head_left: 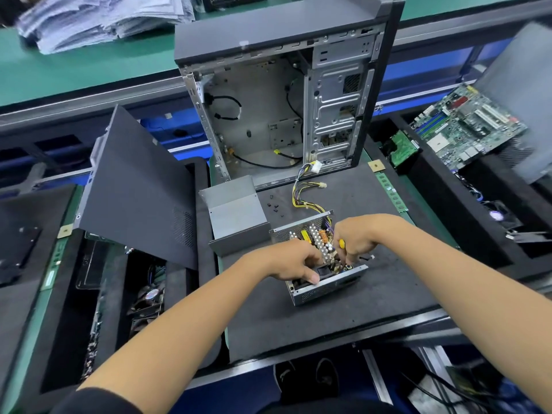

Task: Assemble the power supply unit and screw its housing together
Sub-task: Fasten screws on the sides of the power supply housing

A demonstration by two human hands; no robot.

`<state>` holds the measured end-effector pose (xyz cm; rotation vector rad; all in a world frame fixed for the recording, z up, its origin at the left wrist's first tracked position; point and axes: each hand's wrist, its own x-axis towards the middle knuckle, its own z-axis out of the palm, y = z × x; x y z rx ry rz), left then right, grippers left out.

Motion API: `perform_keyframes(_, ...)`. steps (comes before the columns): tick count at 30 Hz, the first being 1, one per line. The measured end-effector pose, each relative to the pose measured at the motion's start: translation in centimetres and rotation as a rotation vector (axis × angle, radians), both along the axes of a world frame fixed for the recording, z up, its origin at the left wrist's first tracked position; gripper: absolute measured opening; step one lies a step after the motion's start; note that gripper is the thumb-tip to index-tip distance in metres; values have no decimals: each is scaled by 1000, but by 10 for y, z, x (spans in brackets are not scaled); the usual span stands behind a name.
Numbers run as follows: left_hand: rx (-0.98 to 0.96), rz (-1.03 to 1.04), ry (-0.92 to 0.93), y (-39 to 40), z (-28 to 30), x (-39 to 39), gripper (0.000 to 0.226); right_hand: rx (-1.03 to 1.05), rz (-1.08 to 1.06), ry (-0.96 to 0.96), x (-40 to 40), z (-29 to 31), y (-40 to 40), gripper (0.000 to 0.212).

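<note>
Head view shows the open power supply point(321, 261) lying on the dark mat point(373, 294) just in front of the person, its long axis running from near-left to far-right. The left hand point(294, 262) rests on its near-left end, fingers curled over the rim and thumb on the front wall. The right hand point(354, 239) is directly above the circuit board, fingers curled round a yellow-handled screwdriver point(341, 243) — tip hidden, probably pointing down into the box. The grey cover point(236, 215) sits just beside it to the left, nearer the left hand; loose screws point(274, 206) lie beyond — likely wanted next.
</note>
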<state>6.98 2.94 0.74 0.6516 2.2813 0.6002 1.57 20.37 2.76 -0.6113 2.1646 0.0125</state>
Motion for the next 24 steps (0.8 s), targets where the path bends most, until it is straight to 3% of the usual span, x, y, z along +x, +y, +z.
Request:
perform_keyframes(13, -78, -77, 37, 8, 2, -7, 23, -25, 15, -31, 2, -1, -2, 6)
perform_keyframes(24, -68, -88, 49, 10, -3, -8, 25, -62, -20, -222, 0, 0, 3, 26)
